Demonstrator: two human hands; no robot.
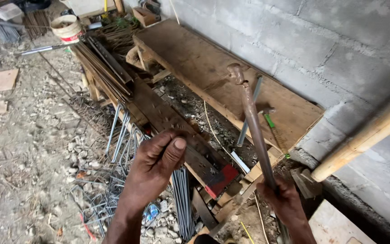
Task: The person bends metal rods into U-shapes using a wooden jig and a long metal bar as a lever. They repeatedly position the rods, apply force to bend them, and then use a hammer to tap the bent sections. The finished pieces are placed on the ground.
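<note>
Nearest us, our right hand is clenched around the lower end of a rusty bending bar, whose long axis rises up and slightly left to its hooked head over the wooden bench. Our left hand pinches thin steel rods hanging just left of it, the nearer hand to the stirrups.

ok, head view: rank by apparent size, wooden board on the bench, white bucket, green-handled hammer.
1. Wooden board, by far the largest.
2. White bucket and green-handled hammer: look roughly alike. The bucket sits farther from the camera, so I won't rank those two.
</note>
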